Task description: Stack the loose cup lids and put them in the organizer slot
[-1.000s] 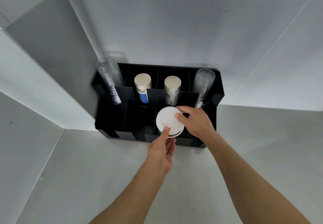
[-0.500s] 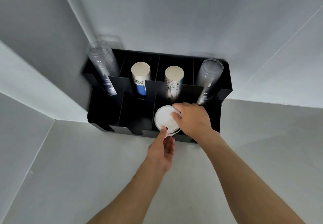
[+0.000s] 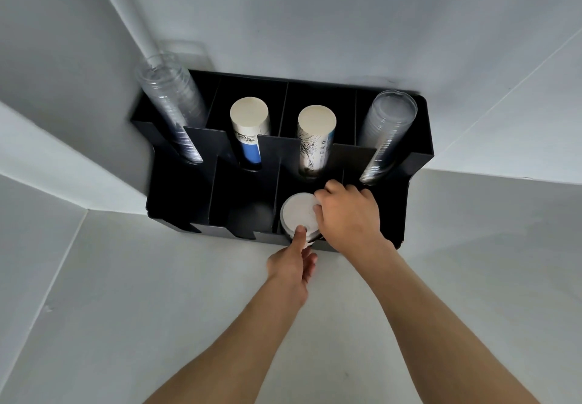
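Note:
A stack of white cup lids (image 3: 297,216) sits in a front slot of the black organizer (image 3: 419,164), third slot from the left. My right hand (image 3: 349,214) grips the stack from its right side, fingers curled over the top edge. My left hand (image 3: 294,265) is below the stack, with its thumb pressed on the top lid's near edge and its fingers under the stack's front. The lower lids are mostly hidden by both hands and the slot's front wall.
In the organizer's back row stand two stacks of clear plastic cups (image 3: 170,104) (image 3: 389,135) at the ends and two stacks of paper cups (image 3: 250,129) (image 3: 316,139) between them. The organizer stands in a corner against white walls, on a white counter (image 3: 157,309).
Both hands have carried the lid stack a little lower into the front slot. The camera has moved closer and tilted down.

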